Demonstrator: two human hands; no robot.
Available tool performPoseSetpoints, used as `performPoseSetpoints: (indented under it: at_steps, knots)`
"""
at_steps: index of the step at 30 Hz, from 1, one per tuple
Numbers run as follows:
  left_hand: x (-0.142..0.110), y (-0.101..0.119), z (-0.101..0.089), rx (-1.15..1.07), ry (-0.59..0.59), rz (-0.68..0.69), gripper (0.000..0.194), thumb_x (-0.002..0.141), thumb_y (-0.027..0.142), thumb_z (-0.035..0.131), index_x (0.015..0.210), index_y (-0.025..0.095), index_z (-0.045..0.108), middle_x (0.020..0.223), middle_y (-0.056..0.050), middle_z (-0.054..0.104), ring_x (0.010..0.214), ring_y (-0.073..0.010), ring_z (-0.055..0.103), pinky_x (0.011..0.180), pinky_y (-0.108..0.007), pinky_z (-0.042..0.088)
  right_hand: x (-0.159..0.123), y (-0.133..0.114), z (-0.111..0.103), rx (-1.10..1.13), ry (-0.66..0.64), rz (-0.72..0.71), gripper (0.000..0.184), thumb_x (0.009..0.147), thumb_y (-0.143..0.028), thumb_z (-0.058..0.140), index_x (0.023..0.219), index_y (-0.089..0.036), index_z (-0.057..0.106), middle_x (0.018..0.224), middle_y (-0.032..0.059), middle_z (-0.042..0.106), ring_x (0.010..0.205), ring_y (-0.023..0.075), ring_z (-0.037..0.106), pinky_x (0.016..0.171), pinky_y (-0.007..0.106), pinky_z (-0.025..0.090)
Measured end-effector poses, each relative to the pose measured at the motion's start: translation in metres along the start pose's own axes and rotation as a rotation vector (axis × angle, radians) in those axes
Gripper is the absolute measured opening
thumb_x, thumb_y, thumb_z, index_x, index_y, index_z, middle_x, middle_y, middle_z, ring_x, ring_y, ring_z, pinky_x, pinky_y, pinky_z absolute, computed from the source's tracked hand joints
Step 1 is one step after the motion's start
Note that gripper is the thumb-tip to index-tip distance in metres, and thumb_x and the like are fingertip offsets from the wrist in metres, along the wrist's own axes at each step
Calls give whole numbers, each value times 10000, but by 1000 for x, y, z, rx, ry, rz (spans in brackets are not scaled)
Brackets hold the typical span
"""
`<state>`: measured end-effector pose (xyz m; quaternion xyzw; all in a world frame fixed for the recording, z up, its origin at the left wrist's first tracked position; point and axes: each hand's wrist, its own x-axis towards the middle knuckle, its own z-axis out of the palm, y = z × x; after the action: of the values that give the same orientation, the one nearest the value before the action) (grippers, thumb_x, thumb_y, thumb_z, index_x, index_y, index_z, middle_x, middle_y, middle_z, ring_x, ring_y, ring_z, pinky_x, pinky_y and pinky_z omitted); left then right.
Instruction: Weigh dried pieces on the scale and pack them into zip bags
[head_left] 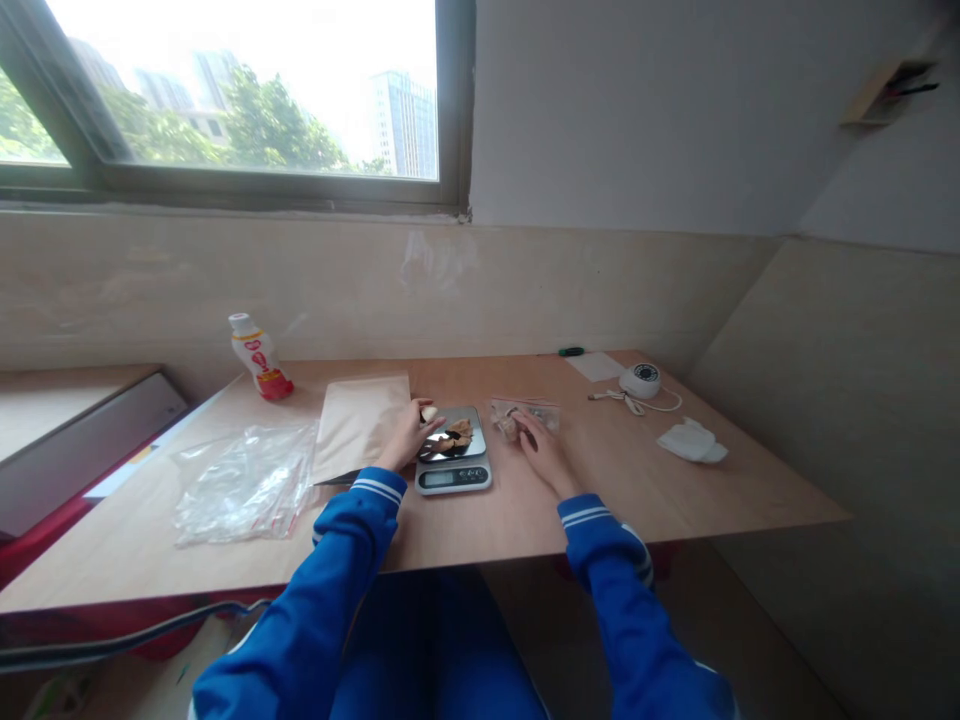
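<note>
My left hand (406, 436) is at the left edge of a digital kitchen scale (453, 478), its fingers closed around a small pale, rounded piece (429, 413). Brown, dried, bark-like pieces (459, 432) lie on the scale's shiny plate. To the right of the scale, my right hand (546, 452) grips a small clear zip-lock bag (551, 411) with its fingertips. Light brown lumps (508, 424) show in the bag beside the fingers; their kind is too small to make out.
On the left lie clear plastic bags (244, 485) and a brown paper envelope (360, 420), with a red-and-white bottle (260, 358) behind. At right are a white round device (640, 379) with a cable, crumpled white tissue (692, 440), paper (596, 367) and a green-handled screwdriver (571, 351).
</note>
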<state>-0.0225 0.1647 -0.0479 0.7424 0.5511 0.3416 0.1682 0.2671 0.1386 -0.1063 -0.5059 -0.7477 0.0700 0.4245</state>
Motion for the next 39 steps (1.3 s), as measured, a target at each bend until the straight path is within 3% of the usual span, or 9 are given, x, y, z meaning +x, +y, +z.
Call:
performPoseSetpoints:
  at_steps: [5, 9, 12, 17, 19, 22, 27, 31, 39]
  knots:
    - [5, 3, 14, 19, 2, 36, 312, 867, 366, 491, 1094, 180, 595, 1151, -119, 631, 1164, -269, 503, 1021, -455, 307, 0, 1, 1, 14, 3, 1, 436, 881, -175, 403, 1292, -265, 519, 1385, 52, 493, 1286, 201, 444, 1070, 407, 371]
    - [-7, 3, 1, -3, 55, 66, 318, 915, 334, 384, 1090, 200, 613, 1208, -106, 620, 1204, -264, 484, 1042, -467, 290, 0, -2, -1, 30, 6, 8, 424, 887, -181, 404, 1282, -270, 528, 1388, 49, 490, 1287, 209, 443, 1066, 413, 374]
    - [-30, 3, -21, -20, 153, 58, 398, 944, 359, 270, 1129, 193, 581, 1191, -100, 618, 1159, -230, 519, 1015, -420, 347, -1, -4, -1, 40, 16, 15, 417, 892, -184, 405, 1275, -286, 532, 1387, 38, 491, 1283, 208, 446, 1070, 412, 370]
    - [-89, -4, -52, -29, 289, -52, 428, 937, 404, 249, 888, 177, 609, 851, -67, 669, 836, -201, 628, 785, -331, 481, -1, -4, -1, 42, 24, 18, 410, 897, -187, 403, 1274, -286, 531, 1394, 37, 483, 1283, 209, 446, 1068, 415, 373]
    - [-108, -12, -58, 27, 195, -82, 412, 918, 424, 307, 775, 194, 618, 790, -49, 676, 781, -201, 634, 741, -320, 486, -2, -5, -2, 41, 19, 15, 409, 899, -190, 403, 1277, -283, 528, 1393, 41, 484, 1285, 210, 444, 1069, 418, 372]
    - [-121, -27, -59, 165, 118, -38, 378, 906, 388, 324, 865, 195, 645, 918, -71, 698, 902, -229, 634, 834, -354, 473, -2, -5, -3, 40, 14, 5, 412, 898, -189, 399, 1280, -280, 524, 1393, 43, 483, 1288, 210, 441, 1071, 422, 371]
    - [-113, -47, -58, 432, 105, 19, 381, 897, 282, 302, 1130, 133, 565, 1143, -153, 629, 1072, -279, 580, 913, -417, 436, -1, -4, -3, 39, 27, -5, 412, 894, -189, 398, 1273, -278, 532, 1378, 49, 500, 1282, 217, 449, 1065, 434, 376]
    - [-102, -54, -59, 560, -7, -6, 390, 916, 325, 298, 1144, 146, 558, 1160, -165, 623, 1080, -309, 576, 922, -467, 418, -2, -3, -2, 34, 28, 0, 411, 896, -190, 399, 1273, -284, 530, 1380, 43, 497, 1285, 216, 445, 1069, 435, 372]
    - [-74, -59, -54, 456, 28, -33, 462, 917, 330, 293, 1317, 177, 464, 1268, -122, 584, 1251, -265, 462, 1060, -428, 326, 0, 4, 0, 41, 18, 0, 410, 892, -190, 407, 1272, -275, 533, 1372, 45, 506, 1280, 212, 450, 1073, 423, 369]
